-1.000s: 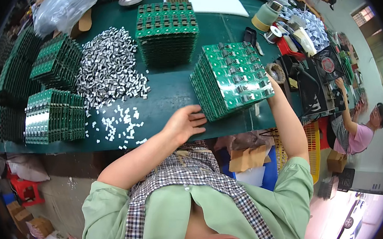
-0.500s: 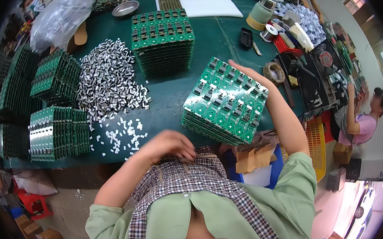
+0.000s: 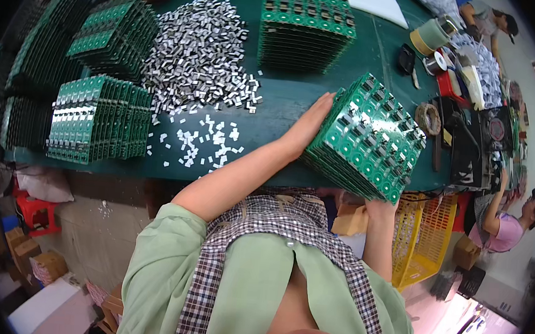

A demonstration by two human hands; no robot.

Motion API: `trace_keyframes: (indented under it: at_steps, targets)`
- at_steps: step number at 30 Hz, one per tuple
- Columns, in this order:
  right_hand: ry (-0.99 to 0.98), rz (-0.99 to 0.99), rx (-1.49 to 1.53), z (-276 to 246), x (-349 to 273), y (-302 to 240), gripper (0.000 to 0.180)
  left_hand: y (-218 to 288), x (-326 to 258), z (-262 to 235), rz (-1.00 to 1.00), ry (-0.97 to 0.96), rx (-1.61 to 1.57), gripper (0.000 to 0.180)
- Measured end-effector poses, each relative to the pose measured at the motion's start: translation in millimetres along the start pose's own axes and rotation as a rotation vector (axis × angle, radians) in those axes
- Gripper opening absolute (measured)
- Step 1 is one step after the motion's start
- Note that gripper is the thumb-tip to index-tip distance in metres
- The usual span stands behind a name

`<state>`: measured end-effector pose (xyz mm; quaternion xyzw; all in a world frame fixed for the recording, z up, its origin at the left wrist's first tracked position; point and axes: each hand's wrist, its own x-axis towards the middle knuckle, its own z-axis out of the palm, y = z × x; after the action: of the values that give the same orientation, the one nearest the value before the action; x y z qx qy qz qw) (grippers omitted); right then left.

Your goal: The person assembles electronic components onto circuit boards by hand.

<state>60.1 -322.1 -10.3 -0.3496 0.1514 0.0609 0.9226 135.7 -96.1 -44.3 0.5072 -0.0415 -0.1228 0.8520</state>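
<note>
A thick stack of green circuit boards (image 3: 374, 134) rests at the table's front edge, tilted and turned, its printed faces up. My left hand (image 3: 312, 123) lies along the stack's left side, fingers stretched and pressed against the board edges. At the near right corner my right hand (image 3: 381, 207) holds the stack from below; its fingers are mostly hidden behind the boards. Between them the two hands hold the stack. Further back stands another tall stack of circuit boards (image 3: 306, 29), untouched.
A heap of small silvery-white pieces (image 3: 198, 55) lies left of centre, with loose white pieces (image 3: 203, 142) nearer the edge. More boards (image 3: 98, 119) stand at the left. A tape roll (image 3: 428, 119), solder spool (image 3: 436, 62) and yellow crate (image 3: 425, 239) are at the right, where another person sits.
My left hand has come from the table's front edge to the stack's left side. My right hand has moved from its far side to the near corner. The stack has turned; the view has shifted.
</note>
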Motion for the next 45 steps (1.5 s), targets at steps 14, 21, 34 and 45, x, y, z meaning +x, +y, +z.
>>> trace_keyframes:
  at_steps: [14, 21, 34, 45]
  targets:
    - [-0.035, 0.223, -0.277, 64.4, 28.4, 42.5, 0.033, 41.4, -85.3, -33.2, 0.097, 0.444, 0.097, 0.063]
    - [-0.266, 0.298, -0.125, 70.2, 29.0, 50.8, 0.035, 48.2, -97.3, -39.8, 0.087, 0.47, 0.175, 0.062]
    - [-0.354, 0.306, 0.0, 50.7, 34.1, 59.1, 0.043, 42.4, -99.1, -42.0, 0.061, 0.452, 0.039, 0.063]
    - [-0.125, 0.198, -0.118, 35.5, 33.2, 67.7, 0.042, 73.2, -112.7, -33.7, -0.158, 0.352, 0.335, 0.063]
